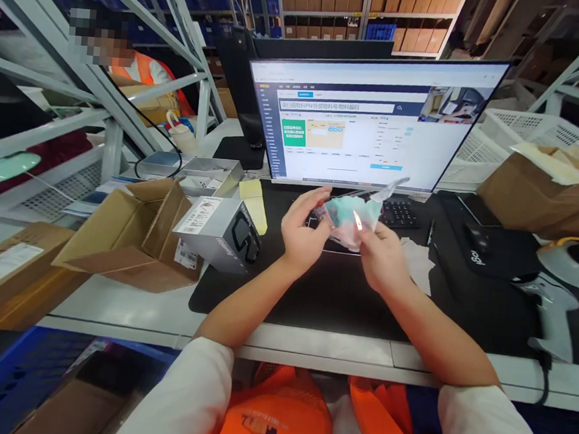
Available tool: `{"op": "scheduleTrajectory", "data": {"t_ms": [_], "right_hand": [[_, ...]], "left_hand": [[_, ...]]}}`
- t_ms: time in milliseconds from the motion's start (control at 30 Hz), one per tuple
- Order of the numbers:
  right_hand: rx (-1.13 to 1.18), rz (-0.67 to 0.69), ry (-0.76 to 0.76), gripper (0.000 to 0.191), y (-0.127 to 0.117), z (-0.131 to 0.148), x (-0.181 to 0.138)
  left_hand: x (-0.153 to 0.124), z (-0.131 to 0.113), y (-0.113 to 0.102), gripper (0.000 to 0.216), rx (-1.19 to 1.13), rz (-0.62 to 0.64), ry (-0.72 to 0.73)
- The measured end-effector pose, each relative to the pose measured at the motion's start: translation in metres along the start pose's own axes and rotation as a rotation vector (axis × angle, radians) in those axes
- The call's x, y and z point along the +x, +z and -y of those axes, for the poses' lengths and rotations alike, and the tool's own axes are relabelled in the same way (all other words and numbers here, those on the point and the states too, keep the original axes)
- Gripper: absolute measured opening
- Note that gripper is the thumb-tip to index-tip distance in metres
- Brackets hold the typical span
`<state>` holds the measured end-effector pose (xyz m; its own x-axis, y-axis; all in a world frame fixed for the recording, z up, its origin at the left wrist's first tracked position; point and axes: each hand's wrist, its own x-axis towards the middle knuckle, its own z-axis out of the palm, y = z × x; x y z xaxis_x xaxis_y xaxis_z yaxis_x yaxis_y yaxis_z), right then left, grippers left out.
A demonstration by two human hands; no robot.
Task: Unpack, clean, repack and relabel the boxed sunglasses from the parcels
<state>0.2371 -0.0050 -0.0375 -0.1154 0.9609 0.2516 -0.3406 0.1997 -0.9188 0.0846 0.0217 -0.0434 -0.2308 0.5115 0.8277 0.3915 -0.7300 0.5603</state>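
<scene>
a clear bag [349, 218] with something soft and blue-green in it is held up by both hands, over the black desk mat [283, 297] and in front of the big screen [356, 135]. by the left hand [304, 228] the left edge of the bag is held; the fingers are bent in a loose curve, and the thumb is set close to the bag. by the right hand [385, 257] the lower right side is pinched, with the thumb laid on the front and the other fingers tucked out of sight. what is inside the bag cannot be told.

both arms are stretched forward over the desk edge, bent a little, and the hands are brought close together in the middle. short white sleeves [185, 396] and an orange vest [274, 416] are worn.

on the screen, a long line of chinese writing is shown, with the letters "pn" in it, next to a green box of white words too small to be read. on the grey box [223, 233], to the left of the hands, a black picture and a white label [200, 215] are seen; its big letters are turned and hard to be read. an open brown box [137, 238] is placed just beside it.
</scene>
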Motion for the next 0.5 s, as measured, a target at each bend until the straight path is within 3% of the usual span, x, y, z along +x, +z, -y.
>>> {"op": "scheduleTrajectory", "data": {"t_ms": [100, 200, 333, 500], "right_hand": [[0.119, 0.124, 0.042, 0.024, 0.007, -0.005, -0.002], [0.048, 0.189, 0.042, 0.029, 0.007, -0.006, -0.006], [-0.071, 0.162, 0.008, 0.022, 0.006, -0.011, -0.007], [0.151, 0.119, 0.11, 0.016, 0.012, -0.003, -0.002]], "left_hand": [[-0.001, -0.009, 0.002, 0.024, 0.049, 0.033, 0.05], [0.0, -0.011, 0.002, 0.026, 0.029, 0.023, 0.066], [0.002, -0.007, 0.001, 0.028, 0.041, 0.028, 0.111], [0.005, 0.001, 0.0, 0.031, 0.07, 0.037, 0.196]]}}
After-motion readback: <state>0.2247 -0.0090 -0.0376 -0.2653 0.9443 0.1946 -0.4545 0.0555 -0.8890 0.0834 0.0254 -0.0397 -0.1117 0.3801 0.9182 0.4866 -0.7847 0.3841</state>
